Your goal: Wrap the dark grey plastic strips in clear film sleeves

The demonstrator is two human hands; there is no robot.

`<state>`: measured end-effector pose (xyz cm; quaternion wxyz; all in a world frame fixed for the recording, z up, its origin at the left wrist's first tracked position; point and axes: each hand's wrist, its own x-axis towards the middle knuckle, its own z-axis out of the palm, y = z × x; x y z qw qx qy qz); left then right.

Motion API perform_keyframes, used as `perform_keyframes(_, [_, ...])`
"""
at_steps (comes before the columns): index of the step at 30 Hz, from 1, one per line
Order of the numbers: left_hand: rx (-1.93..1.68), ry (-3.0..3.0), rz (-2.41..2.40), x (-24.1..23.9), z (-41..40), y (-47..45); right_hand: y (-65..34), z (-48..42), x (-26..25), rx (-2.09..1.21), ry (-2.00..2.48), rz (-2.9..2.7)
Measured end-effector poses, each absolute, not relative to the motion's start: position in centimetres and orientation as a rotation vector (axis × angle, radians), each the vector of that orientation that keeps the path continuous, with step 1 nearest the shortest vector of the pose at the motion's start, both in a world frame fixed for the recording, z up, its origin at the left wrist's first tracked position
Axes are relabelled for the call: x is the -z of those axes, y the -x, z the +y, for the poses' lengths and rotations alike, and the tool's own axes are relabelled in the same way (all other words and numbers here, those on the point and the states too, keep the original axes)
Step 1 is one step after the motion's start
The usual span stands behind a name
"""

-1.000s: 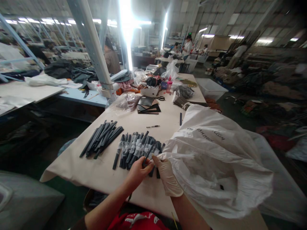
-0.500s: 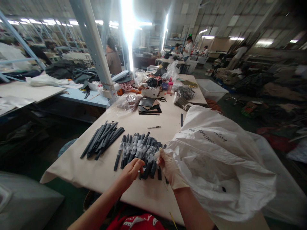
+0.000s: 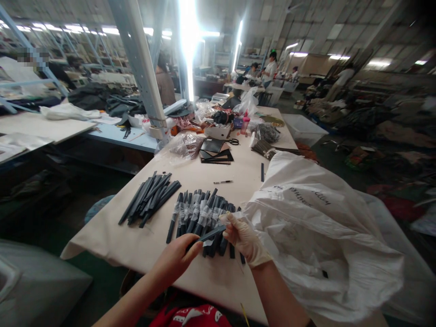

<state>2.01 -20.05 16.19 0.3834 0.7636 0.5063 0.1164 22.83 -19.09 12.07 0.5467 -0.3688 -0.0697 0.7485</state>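
A dark, flat strip (image 3: 211, 233) spans the gap between my two hands, above a row of similar strips. My bare left hand (image 3: 179, 250) is closed round its near end. At the far end, my right hand (image 3: 243, 238), in a pale thin glove, pinches it; a whitish scrap shows at the fingertips, too small to make out. Right beneath and behind lies the row of dark strip bundles (image 3: 194, 211), each wrapped round the middle with translucent plastic. A loose pile of unwrapped dark strips (image 3: 150, 197) lies to the left.
A big white plastic bag (image 3: 306, 218) with handwriting bulges over the table's right side. Farther back on the pale table (image 3: 200, 175) are a pen (image 3: 223, 182), a single strip (image 3: 262, 172), dark flat sheets (image 3: 215, 152) and scissors (image 3: 233, 141). A metal post (image 3: 136, 59) rises at the left.
A dark strip now shows between my hands, raised off the row. My left hand has shifted slightly left and down, my right hand slightly right. The view has turned a little left.
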Motion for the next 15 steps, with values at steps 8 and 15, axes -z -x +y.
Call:
perform_keyframes(8, [-0.263, -2.086, 1.299, -16.6, -19.5, -0.9, -22.4, -19.0, -11.4, -1.825, 0.89, -0.195])
perform_keyframes(15, [-0.267, -2.263, 1.418, -15.6, -19.4, -1.2, -22.2, -19.6, -11.8, -1.678, 1.107, -0.617])
